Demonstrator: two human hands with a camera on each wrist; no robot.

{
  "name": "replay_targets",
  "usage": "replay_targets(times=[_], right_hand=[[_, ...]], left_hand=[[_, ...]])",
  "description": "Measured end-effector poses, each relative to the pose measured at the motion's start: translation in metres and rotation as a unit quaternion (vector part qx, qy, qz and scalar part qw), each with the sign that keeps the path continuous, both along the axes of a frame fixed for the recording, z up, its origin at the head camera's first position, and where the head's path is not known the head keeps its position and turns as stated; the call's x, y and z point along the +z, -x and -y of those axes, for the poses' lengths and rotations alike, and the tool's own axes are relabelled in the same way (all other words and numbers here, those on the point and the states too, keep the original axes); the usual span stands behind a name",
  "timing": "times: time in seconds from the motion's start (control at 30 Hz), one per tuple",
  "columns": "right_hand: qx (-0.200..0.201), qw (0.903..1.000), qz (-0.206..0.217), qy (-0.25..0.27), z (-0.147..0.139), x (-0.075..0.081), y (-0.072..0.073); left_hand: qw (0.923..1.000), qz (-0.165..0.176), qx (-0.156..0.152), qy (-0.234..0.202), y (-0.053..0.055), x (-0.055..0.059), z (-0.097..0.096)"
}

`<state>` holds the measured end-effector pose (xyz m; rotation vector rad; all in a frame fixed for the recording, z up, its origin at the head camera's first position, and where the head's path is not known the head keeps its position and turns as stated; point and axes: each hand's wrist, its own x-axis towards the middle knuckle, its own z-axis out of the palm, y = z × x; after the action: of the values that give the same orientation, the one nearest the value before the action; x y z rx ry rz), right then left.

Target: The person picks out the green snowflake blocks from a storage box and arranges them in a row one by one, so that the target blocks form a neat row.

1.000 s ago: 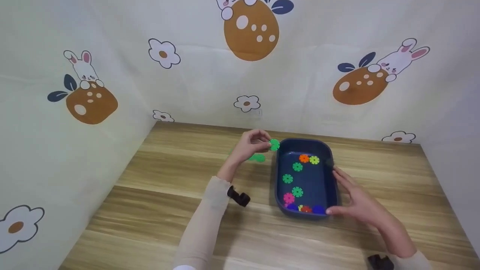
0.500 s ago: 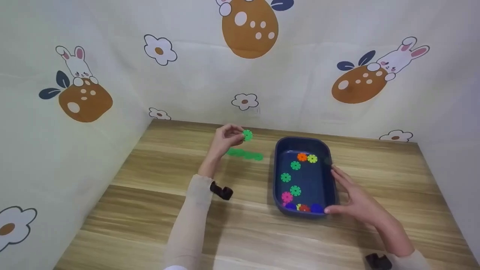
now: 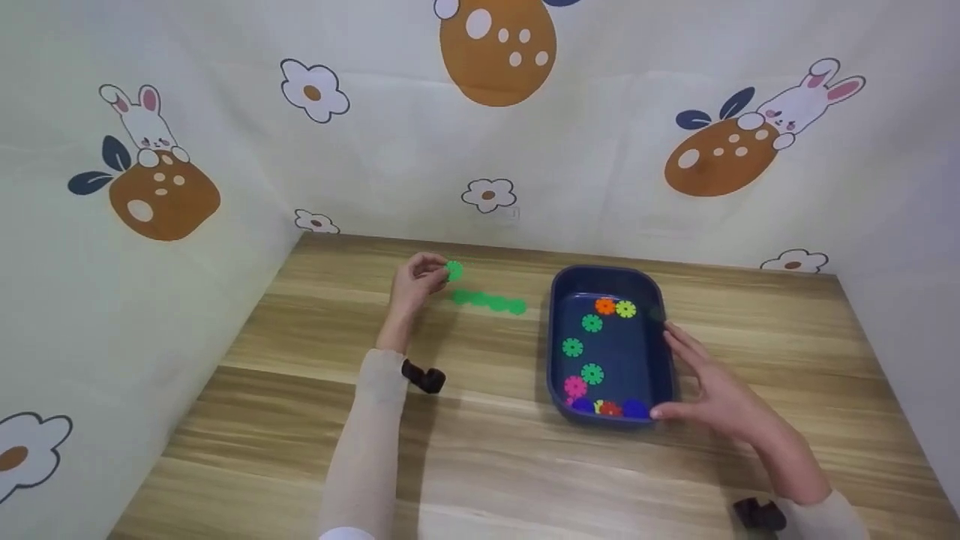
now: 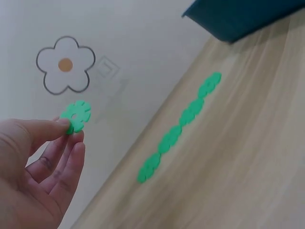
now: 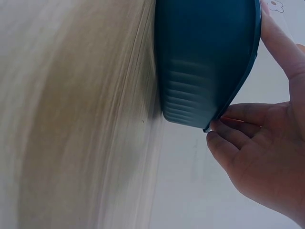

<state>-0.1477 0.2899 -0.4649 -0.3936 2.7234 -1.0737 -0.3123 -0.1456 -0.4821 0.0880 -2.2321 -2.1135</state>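
My left hand (image 3: 416, 283) pinches a green notched plastic disc (image 4: 78, 116) between thumb and fingers, above the table's back left part. Just below and to the right, a row of several green discs (image 3: 487, 300) lies end to end on the table; the left wrist view shows them meeting at their edges. My right hand (image 3: 724, 394) rests against the dark blue plastic bin (image 3: 553, 352), thumb at its near right corner and fairly straight fingers along the right rim. In the right wrist view, fingertips (image 5: 221, 138) lie right at the rim from outside.
Loose discs lie inside the bin, among them an orange disc (image 3: 605, 306), a yellow disc (image 3: 625, 308), a pink disc (image 3: 575, 386) and several green ones. A patterned cloth (image 3: 390, 150) rises behind and beside the wooden table (image 3: 480, 465).
My left hand has carried the green disc leftward from the bin's left rim to beyond the row's left end, uncovering the row. The right hand stays at the bin.
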Motion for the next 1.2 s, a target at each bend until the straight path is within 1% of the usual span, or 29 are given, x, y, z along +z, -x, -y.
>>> replay_targets(times=[0.13,0.27,0.33,0.4,0.5,0.6,0.67,0.7,0.87,1.03,1.13,1.2], right_hand=[[0.003,0.9999,-0.013,0.003,0.001,0.0,0.001],[0.007,0.9996,-0.025,0.004,0.001,-0.001,0.002],[0.007,0.9998,-0.021,0.003,0.001,-0.002,0.002],[0.006,0.9998,-0.018,0.001,0.0,-0.003,0.002],[0.005,0.9999,-0.016,0.002,0.0,-0.004,0.001],[0.005,0.9998,-0.017,0.002,0.0,-0.005,0.001],[0.005,0.9998,-0.016,0.004,0.0,-0.005,0.001],[0.005,0.9998,-0.017,0.005,0.0,-0.005,0.001],[0.005,0.9998,-0.016,0.012,-0.001,-0.003,-0.001],[0.003,0.9998,-0.016,0.009,-0.002,-0.002,-0.001],[0.004,0.9997,-0.025,0.0,-0.001,-0.001,-0.001],[0.003,0.9996,-0.03,-0.003,0.0,-0.001,0.0]], left_hand=[[0.999,0.014,0.015,0.039,-0.001,-0.005,0.006],[0.9966,0.019,0.028,0.075,-0.002,-0.012,0.011],[0.9952,0.021,0.04,0.086,-0.001,-0.017,0.013],[0.9924,0.029,0.051,0.108,-0.001,-0.021,0.014],[0.9834,0.047,0.067,0.162,0.001,-0.028,0.015],[0.971,0.064,0.078,0.217,0.001,-0.032,0.015],[0.9645,0.071,0.083,0.241,0.001,-0.033,0.014],[0.9621,0.073,0.084,0.249,0.001,-0.033,0.013],[0.9547,0.088,0.089,0.27,0.001,-0.031,0.007],[0.9462,0.087,0.094,0.297,0.001,-0.029,0.002],[0.9438,0.09,0.095,0.303,0.001,-0.029,0.002],[0.9441,0.092,0.095,0.302,0.002,-0.029,0.004]])
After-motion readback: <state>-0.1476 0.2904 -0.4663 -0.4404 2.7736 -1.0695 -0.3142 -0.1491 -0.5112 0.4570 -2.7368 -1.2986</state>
